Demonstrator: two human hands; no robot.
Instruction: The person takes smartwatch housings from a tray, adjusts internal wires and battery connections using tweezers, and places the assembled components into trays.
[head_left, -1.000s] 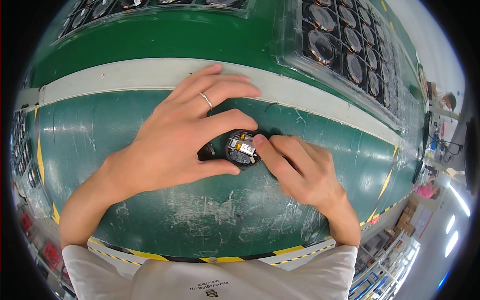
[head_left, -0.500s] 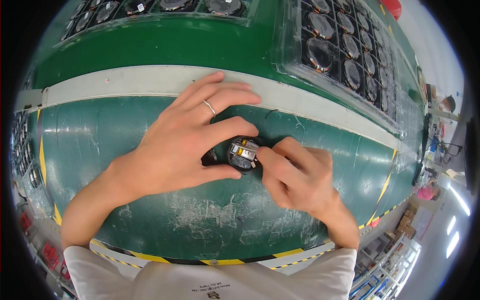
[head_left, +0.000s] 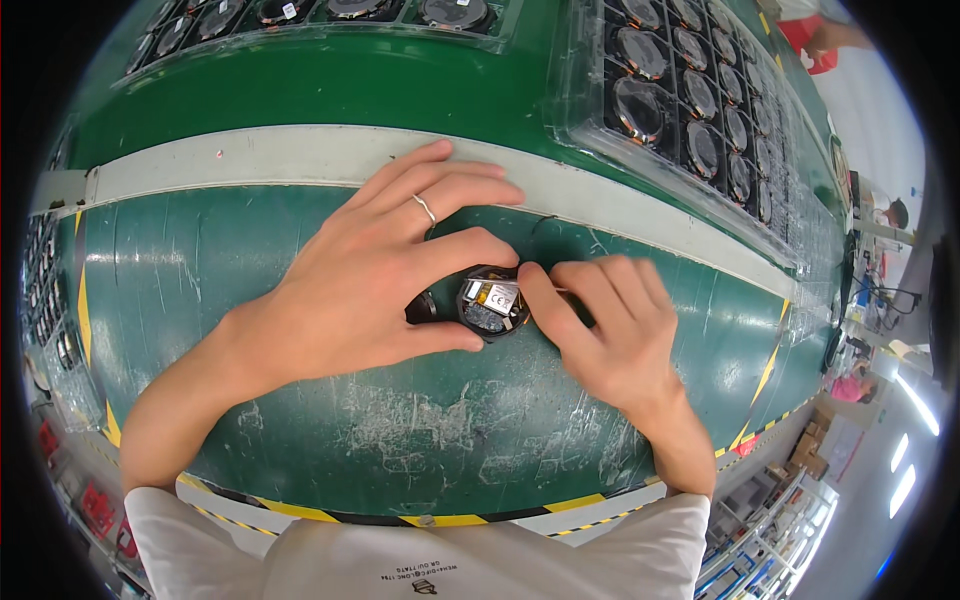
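Note:
A round black watch case (head_left: 490,318) lies open on the green bench mat, showing a silver battery with a white label, a yellow patch and a circuit board. My left hand (head_left: 370,275) spans it, thumb and index finger gripping its rim while the other fingers stretch toward the pale strip. At the case's right edge, my right hand (head_left: 610,325) is closed, index fingertip against the rim. A thin metal tool (head_left: 497,281) lies across the top of the battery toward those fingers; most of it is hidden. Beneath my left palm sits a small dark round part (head_left: 424,305), partly covered.
A pale raised strip (head_left: 250,158) crosses the bench beyond my hands. Past it, clear plastic trays (head_left: 575,120) hold several round black watch units, with another tray (head_left: 480,42) at far left. Yellow-black tape (head_left: 450,521) marks the near edge. A person's arm (head_left: 838,38) shows at far right.
My right hand has opened out somewhat and shifted slightly right, its index finger now at the case rim. More of the battery label shows. My left hand keeps its place.

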